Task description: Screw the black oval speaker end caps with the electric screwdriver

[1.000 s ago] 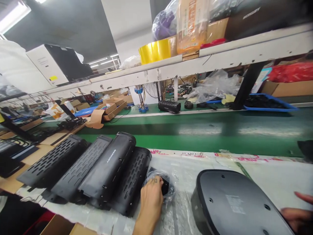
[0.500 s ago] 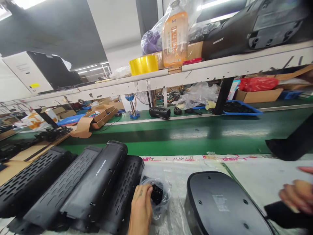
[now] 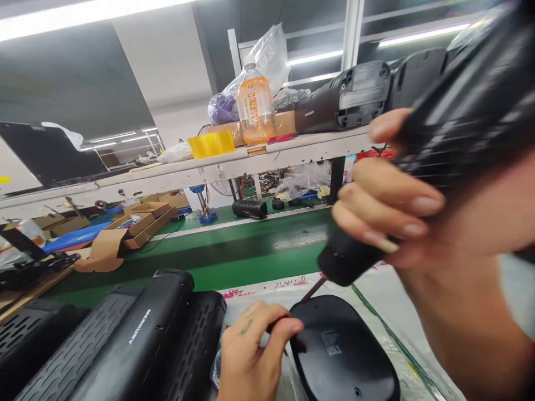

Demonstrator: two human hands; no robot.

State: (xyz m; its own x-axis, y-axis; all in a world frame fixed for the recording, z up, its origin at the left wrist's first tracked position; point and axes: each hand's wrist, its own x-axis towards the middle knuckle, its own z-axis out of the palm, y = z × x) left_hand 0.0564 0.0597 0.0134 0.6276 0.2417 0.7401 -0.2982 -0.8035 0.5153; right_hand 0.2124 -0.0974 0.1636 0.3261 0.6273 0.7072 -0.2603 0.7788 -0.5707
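While right fingers grip a screwdriver | left fingers curl on black cover | green conveyor beyond

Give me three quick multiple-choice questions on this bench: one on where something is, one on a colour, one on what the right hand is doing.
1. Where is the plastic bottle of orange drink?
A on the shelf
B on the conveyor belt
C in a cardboard box

2. What colour is the roll of tape?
A blue
B red
C yellow

3. What is the right hand doing?
A lying flat on the bench
B gripping a black screwdriver above a black oval panel
C holding the bottle

1 A: it stands on the shelf.
2 C: the roll shows yellow.
3 B: the hand wraps the handle, shaft toward the panel.
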